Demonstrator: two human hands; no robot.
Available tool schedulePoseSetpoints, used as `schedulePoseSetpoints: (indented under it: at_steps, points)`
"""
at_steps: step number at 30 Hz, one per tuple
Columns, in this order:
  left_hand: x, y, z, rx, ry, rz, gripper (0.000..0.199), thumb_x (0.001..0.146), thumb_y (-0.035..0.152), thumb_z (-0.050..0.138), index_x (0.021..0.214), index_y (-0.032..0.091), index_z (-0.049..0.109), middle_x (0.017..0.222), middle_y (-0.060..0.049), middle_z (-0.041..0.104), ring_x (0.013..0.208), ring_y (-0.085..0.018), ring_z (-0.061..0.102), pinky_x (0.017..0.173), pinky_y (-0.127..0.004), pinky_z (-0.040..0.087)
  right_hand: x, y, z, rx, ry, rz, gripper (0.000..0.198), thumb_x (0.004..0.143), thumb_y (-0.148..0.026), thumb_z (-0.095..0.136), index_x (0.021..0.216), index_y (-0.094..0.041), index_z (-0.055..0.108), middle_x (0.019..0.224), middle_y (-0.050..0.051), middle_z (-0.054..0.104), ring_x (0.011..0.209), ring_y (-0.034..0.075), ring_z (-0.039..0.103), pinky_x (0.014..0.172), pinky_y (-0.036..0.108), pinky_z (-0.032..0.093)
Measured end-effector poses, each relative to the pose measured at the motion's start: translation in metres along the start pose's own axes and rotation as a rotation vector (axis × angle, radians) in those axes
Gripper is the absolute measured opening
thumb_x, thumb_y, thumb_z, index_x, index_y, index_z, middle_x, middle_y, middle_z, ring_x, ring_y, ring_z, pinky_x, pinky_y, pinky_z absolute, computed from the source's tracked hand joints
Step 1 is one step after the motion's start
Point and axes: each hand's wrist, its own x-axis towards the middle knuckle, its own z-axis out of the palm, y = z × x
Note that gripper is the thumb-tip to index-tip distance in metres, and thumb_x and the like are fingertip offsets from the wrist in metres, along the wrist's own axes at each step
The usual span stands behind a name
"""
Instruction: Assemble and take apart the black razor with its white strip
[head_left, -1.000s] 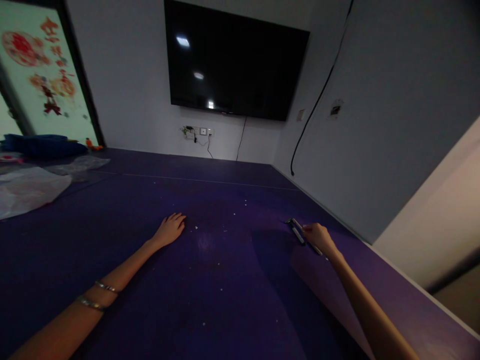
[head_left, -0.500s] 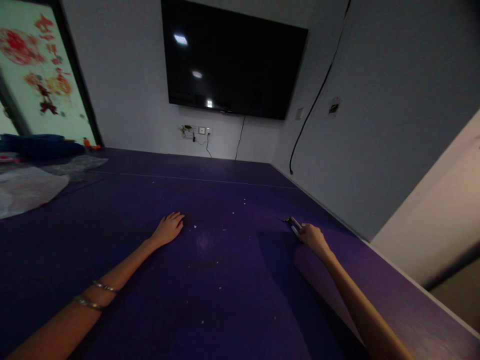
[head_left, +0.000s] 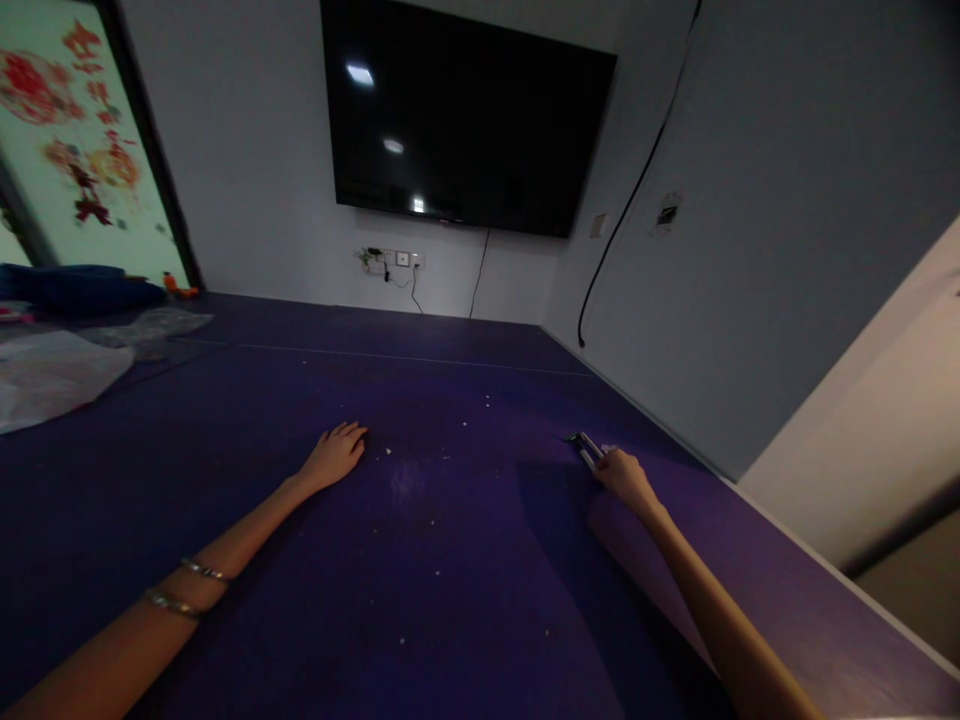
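My left hand (head_left: 334, 455) lies palm down on the dark purple surface (head_left: 450, 500), fingers stretched forward, holding nothing. Two silver-coloured bangles (head_left: 180, 592) circle that forearm. Over on the right, my right hand (head_left: 624, 474) is closed around a small plier-like tool (head_left: 589, 448) with two pale metallic handles and a dark head. The head points forward and left, low at the purple surface; whether it touches is unclear. My fingers hide the rear of the tool, so its exact kind cannot be made out.
Small white bits (head_left: 388, 451) are scattered between my hands. Clear plastic sheeting (head_left: 60, 375) and dark blue cloth (head_left: 82, 288) lie at left, near a small orange object (head_left: 178, 288). A television (head_left: 469, 120) hangs on the far wall; a black cable (head_left: 626, 200) dangles at right.
The view has shifted very slightly. Both hands stay in practically the same places, the left flat and the right still holding the tool.
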Motion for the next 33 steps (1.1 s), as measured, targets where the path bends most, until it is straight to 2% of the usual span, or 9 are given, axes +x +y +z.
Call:
schedulePoseSetpoints:
  at_steps: [7,10,15,17,19,22,26,30,33]
  points:
    - [0.004,-0.001,-0.006,-0.122,0.022,-0.040,0.043,0.081,0.030,0.037,0.118,0.017,0.054,0.131,-0.011,0.047,0.124,-0.026,0.038,0.101,-0.046,0.030,-0.002,-0.004,0.000,0.003,-0.004,0.037,0.021,0.069,-0.018,0.052,0.077,-0.017,0.072,0.074,0.008,0.068,0.070,0.019,0.063,0.054,0.021,0.036]
    - [0.008,0.009,-0.015,-0.251,0.106,-0.046,0.040,0.075,0.026,0.047,0.112,0.014,0.058,0.129,-0.012,0.049,0.121,-0.024,0.042,0.102,-0.040,0.031,-0.002,-0.010,-0.003,0.025,-0.025,0.064,0.022,0.070,-0.019,0.053,0.080,-0.016,0.072,0.075,0.008,0.068,0.071,0.019,0.064,0.053,0.020,0.035]
    - [0.017,0.059,-0.031,-0.523,0.255,0.017,0.026,0.074,0.022,0.050,0.096,0.017,0.063,0.124,-0.008,0.053,0.115,-0.020,0.049,0.100,-0.038,0.035,0.000,-0.034,-0.015,0.061,0.020,-0.015,0.024,0.072,-0.022,0.052,0.078,-0.015,0.073,0.073,0.010,0.069,0.071,0.020,0.064,0.052,0.021,0.033]
    - [0.022,0.088,-0.035,-0.688,0.260,0.044,0.025,0.074,0.021,0.052,0.095,0.017,0.063,0.122,-0.008,0.054,0.111,-0.019,0.051,0.092,-0.035,0.043,0.001,-0.048,-0.018,0.086,0.045,-0.041,0.024,0.071,-0.021,0.053,0.081,-0.015,0.073,0.076,0.010,0.070,0.073,0.020,0.064,0.053,0.021,0.034]
    - [0.025,0.118,-0.036,-0.870,0.203,0.046,0.024,0.074,0.020,0.053,0.095,0.016,0.063,0.116,-0.009,0.058,0.100,-0.018,0.057,0.082,-0.031,0.048,0.000,-0.064,-0.020,0.103,0.075,-0.082,0.024,0.071,-0.021,0.053,0.082,-0.014,0.073,0.079,0.011,0.070,0.075,0.020,0.064,0.054,0.020,0.034]
    - [0.026,0.164,-0.033,-1.092,0.040,0.046,0.022,0.074,0.019,0.056,0.094,0.013,0.064,0.094,-0.009,0.066,0.086,-0.016,0.062,0.077,-0.028,0.050,-0.006,-0.093,-0.021,0.130,0.110,-0.153,0.024,0.073,-0.021,0.052,0.084,-0.015,0.073,0.080,0.010,0.071,0.076,0.020,0.064,0.055,0.020,0.034]
    - [0.025,0.208,-0.025,-1.367,-0.120,-0.107,0.018,0.077,0.020,0.055,0.088,0.010,0.064,0.085,-0.010,0.066,0.070,-0.013,0.062,0.056,-0.023,0.051,-0.024,-0.131,-0.019,0.114,0.102,-0.253,0.023,0.075,-0.017,0.050,0.082,-0.017,0.072,0.078,0.009,0.070,0.073,0.018,0.064,0.054,0.020,0.033]
    - [0.028,0.226,-0.020,-1.372,-0.196,-0.191,0.029,0.078,0.035,0.055,0.075,0.008,0.063,0.073,-0.008,0.065,0.053,-0.010,0.057,0.044,-0.019,0.046,-0.043,-0.159,-0.016,0.048,0.097,-0.349,0.024,0.080,-0.015,0.045,0.081,-0.015,0.069,0.083,0.011,0.068,0.075,0.016,0.063,0.060,0.021,0.035]
    - [0.033,0.224,-0.019,-1.252,-0.152,-0.205,0.039,0.076,0.045,0.054,0.065,0.009,0.060,0.059,-0.003,0.060,0.043,-0.009,0.050,0.037,-0.019,0.040,-0.053,-0.172,-0.014,0.009,0.068,-0.371,0.025,0.083,-0.015,0.042,0.087,-0.013,0.067,0.089,0.012,0.065,0.076,0.016,0.062,0.065,0.021,0.038]
